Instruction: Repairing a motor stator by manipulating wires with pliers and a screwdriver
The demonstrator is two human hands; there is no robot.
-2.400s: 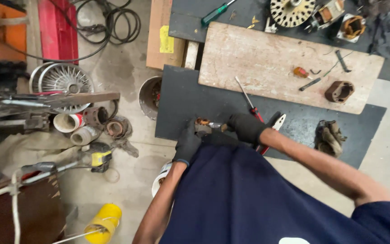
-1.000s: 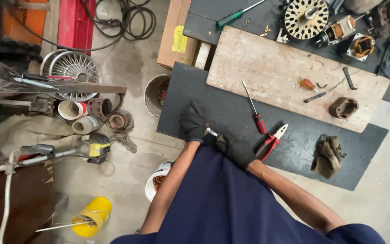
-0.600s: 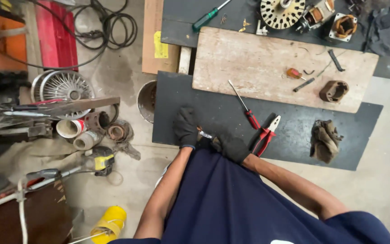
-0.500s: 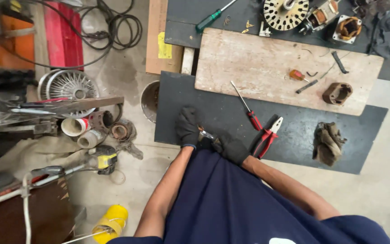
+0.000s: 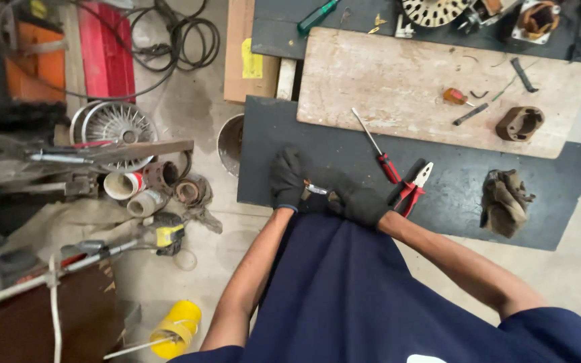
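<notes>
Both my hands wear black gloves and meet over the near edge of a dark mat point(image 5: 344, 144). My left hand point(image 5: 286, 178) and my right hand point(image 5: 361, 204) together grip a small part with a shiny metal tip point(image 5: 315, 190) between them; most of it is hidden by the fingers. Just right of my right hand lie red-handled pliers point(image 5: 410, 188) and a red-handled screwdriver point(image 5: 376, 147) on the mat.
A worn wooden board point(image 5: 398, 81) beyond the mat carries a small orange screwdriver point(image 5: 456, 97) and a brown coil part point(image 5: 520, 123). A crumpled cloth point(image 5: 504, 200) lies right. A fan guard point(image 5: 112, 124), tape rolls point(image 5: 148, 185), a metal pot point(image 5: 230, 142) and a yellow can point(image 5: 175, 326) crowd the left floor.
My hands have come together from the pliers area to the mat's near edge. Since half a second ago they stay on the small part; only the view shifts slightly.
</notes>
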